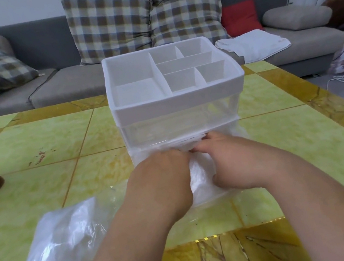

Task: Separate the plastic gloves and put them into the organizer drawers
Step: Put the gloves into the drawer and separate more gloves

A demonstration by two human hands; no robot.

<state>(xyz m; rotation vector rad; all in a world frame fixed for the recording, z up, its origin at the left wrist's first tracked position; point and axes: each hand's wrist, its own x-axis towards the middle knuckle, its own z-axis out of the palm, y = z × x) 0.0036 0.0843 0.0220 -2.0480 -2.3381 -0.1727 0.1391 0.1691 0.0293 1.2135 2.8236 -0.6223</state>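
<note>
Gloves (200, 177) bunched in open bottom drawer (145, 155), fingers (203, 146) of left hand (161, 178) and right hand (229, 161) curled round them

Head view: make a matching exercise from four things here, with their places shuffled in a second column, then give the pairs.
Things
1. organizer
2. plastic gloves
3. clear bag
4. white towel

Places
A. on the sofa seat
B. between the left hand and the right hand
C. flat on the table, left of the left forearm
D. mid-table, divided tray on top

Pairs: 1-D, 2-B, 3-C, 4-A
</note>
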